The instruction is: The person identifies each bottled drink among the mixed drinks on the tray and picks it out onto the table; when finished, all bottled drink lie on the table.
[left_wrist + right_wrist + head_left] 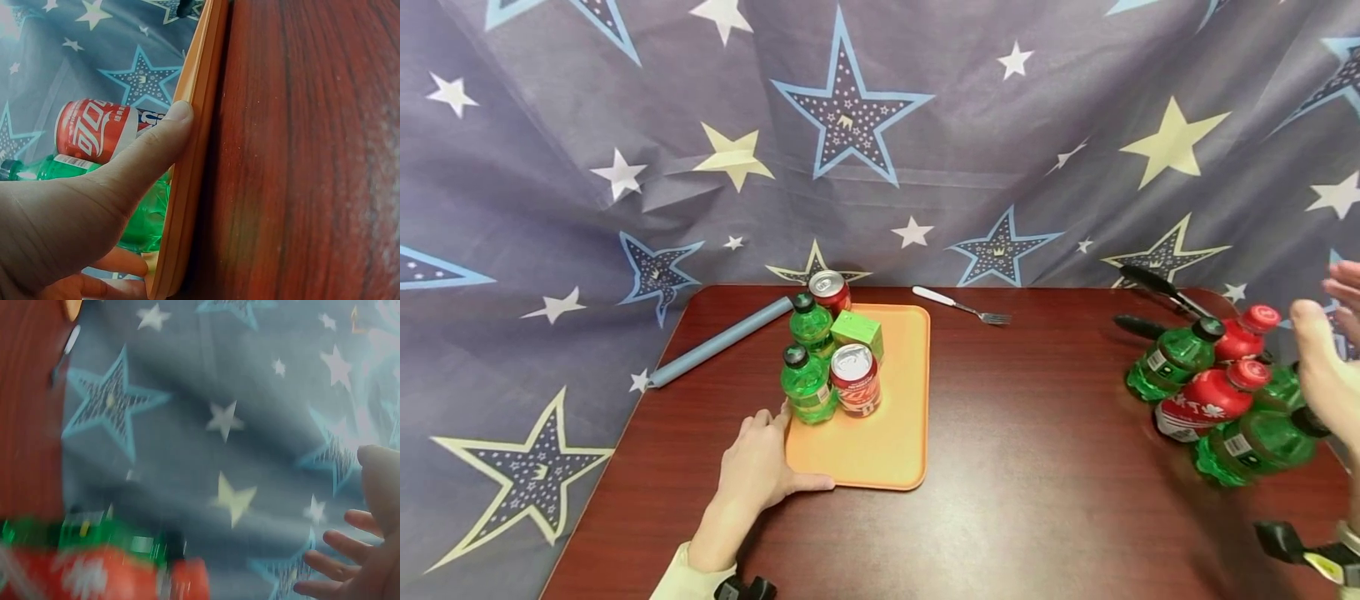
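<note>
The tray [898, 446], towards the tabletop's [1022, 467] left edge, was gripped at its near-left corner by the left hand [756, 458]; green bottles [809, 393], cans [856, 387] and a box [859, 332] were stood towards its left side; the right hand [1333, 379], fingers spread, was held near red bottles [1206, 404] by the tabletop's right edge.

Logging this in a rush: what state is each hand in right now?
Left hand: holding the orange tray by its near left corner.
Right hand: open, holding nothing.
</note>
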Demonstrator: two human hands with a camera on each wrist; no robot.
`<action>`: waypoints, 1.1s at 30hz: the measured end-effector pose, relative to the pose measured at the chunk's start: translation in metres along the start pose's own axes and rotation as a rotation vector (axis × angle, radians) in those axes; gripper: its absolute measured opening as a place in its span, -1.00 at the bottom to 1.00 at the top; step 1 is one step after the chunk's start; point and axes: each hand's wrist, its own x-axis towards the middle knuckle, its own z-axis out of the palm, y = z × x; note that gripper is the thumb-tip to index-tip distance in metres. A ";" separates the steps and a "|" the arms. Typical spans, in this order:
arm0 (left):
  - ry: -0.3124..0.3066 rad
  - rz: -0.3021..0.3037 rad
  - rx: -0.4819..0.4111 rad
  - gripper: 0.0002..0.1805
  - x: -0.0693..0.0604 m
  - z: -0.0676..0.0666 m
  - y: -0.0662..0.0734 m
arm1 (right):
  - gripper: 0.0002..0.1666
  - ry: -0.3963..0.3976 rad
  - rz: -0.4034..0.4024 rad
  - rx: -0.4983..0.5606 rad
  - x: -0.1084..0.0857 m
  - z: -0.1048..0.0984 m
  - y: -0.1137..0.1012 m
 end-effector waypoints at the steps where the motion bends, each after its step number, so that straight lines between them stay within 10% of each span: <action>1: -0.001 0.001 0.000 0.56 0.000 0.000 0.000 | -0.44 -0.016 -0.015 0.039 0.002 0.005 -0.008; 33: -0.017 -0.004 0.004 0.57 -0.001 -0.001 0.001 | -0.41 -0.546 -0.255 0.304 -0.023 0.184 -0.129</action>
